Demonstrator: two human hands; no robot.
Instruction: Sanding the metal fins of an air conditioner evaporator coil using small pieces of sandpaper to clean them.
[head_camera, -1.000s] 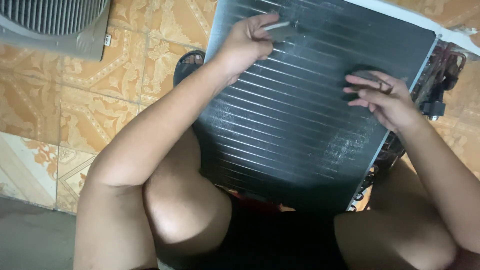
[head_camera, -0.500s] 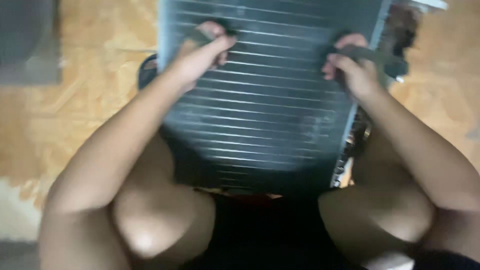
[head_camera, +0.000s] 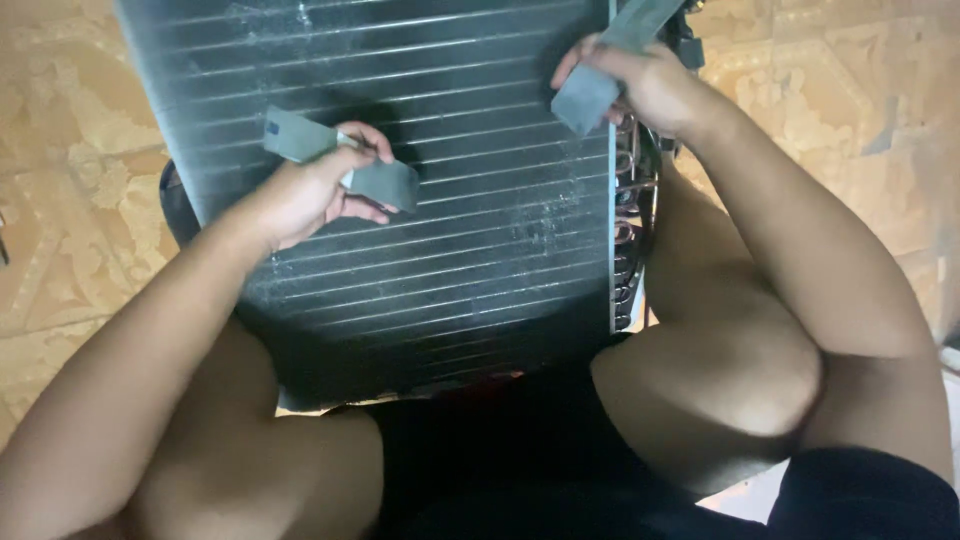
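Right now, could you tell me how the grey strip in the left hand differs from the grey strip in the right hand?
The strip in the left hand lies roughly level across the finned coil panel, both ends sticking out of the fist. The strip in the right hand slants steeply along the panel's right edge, its upper end running out of frame. Both are flat, dull grey and pinched between fingers.

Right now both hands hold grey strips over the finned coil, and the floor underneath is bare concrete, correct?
Not the floor. The head view shows patterned orange tile, not concrete. The rest holds: left hand and right hand each grip a grey strip over the finned coil.
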